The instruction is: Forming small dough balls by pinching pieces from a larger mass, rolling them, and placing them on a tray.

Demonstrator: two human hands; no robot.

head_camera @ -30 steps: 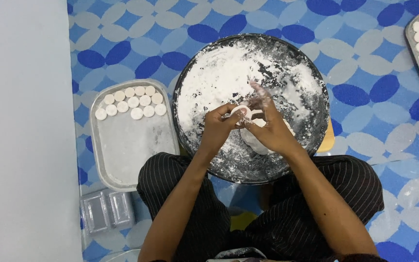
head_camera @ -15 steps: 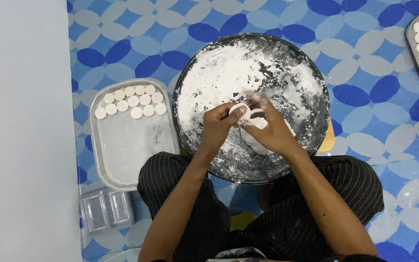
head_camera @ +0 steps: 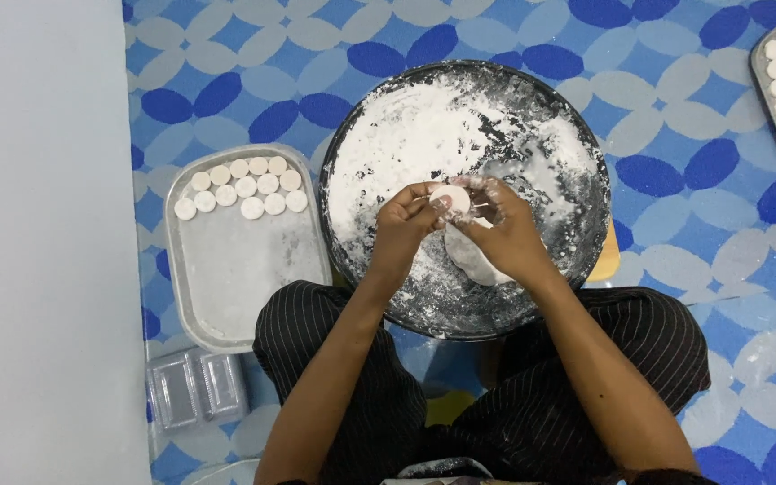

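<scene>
Plenty of open floured space is left beyond the hands, out to the round pan's rim (head_camera: 586,153). A small white dough disc (head_camera: 451,199) is pinched between the left hand (head_camera: 403,224) and right hand (head_camera: 505,232), fingers curled narrow around it. A dough lump (head_camera: 471,259) is sat just beneath them, and a metal tray (head_camera: 244,278) off to the left.

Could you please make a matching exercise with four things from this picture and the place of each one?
Things:
1. small dough disc
2. round dark pan
3. metal tray
4. clear plastic boxes

Places:
a. lower left, on the floor
b. between the fingers of both hands
c. in front of the knees, full of flour
d. left of the pan, carrying rows of discs

Pairs: 1-b, 2-c, 3-d, 4-a
</scene>
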